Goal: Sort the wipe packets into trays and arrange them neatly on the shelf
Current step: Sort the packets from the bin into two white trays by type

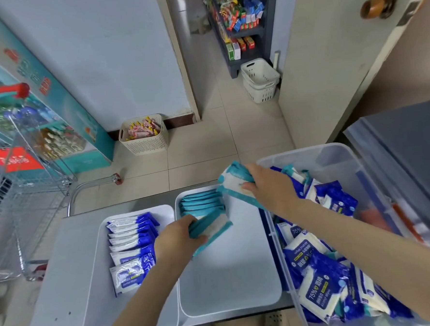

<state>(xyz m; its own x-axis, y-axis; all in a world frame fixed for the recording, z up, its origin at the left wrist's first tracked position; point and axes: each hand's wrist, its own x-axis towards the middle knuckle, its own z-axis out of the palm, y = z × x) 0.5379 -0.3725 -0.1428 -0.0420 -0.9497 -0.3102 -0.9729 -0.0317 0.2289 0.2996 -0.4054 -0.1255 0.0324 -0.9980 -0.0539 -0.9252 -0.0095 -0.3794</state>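
Observation:
Two white trays sit side by side on a grey table. The left tray (95,283) holds a row of dark-blue wipe packets (132,243). The right tray (229,288) has a row of teal packets (201,201) standing at its far end. My left hand (178,237) grips a teal packet (214,229) just in front of that row. My right hand (268,184) holds a few teal packets (232,182) above the gap between the right tray and a clear plastic bin (334,155). The bin is full of loose blue and teal packets (317,282).
A wire shopping cart (22,199) stands at the left. A beige basket of snacks (144,134) sits on the tiled floor by the wall. A white basket (260,80) stands under a stocked shelf (240,22) beyond the doorway. A grey cabinet (409,151) is at the right.

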